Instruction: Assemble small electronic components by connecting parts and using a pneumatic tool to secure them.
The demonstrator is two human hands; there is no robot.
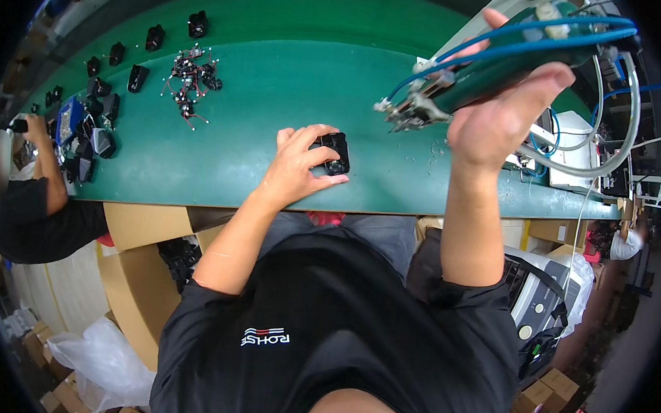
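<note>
The long green table (220, 163) runs across in front of you, curving with the lens, its near edge just above your lap. Below that edge, cardboard boxes (146, 230) stand at your left knee, and a grey machine (539, 292) sits low on your right.

Your right hand (500, 114) is raised above the table and clenched around a green power tool (495, 62) (a driver of some kind, with blue hoses (519, 37) looping along its top and a metal tip pointing left and slightly down). The tip hangs in the air, apart from the table surface and to the right of the part under your other hand.

Your left hand (299, 164) rests on the table near its front edge, fingers curled over a small black plastic part (335, 153); thumb and fingertips grasp it and press it flat against the green surface.

Farther back on your left, a tangle of small black pieces with red wires (191, 79) lies on the table, well apart from your hands. Beyond it, single black housings (138, 77) are spread in a loose row, and a denser pile of them (91, 138) gathers at the far left end, beside a blue tray (70, 118).

Another person's hand (32, 127) reaches in at that left end.
</note>
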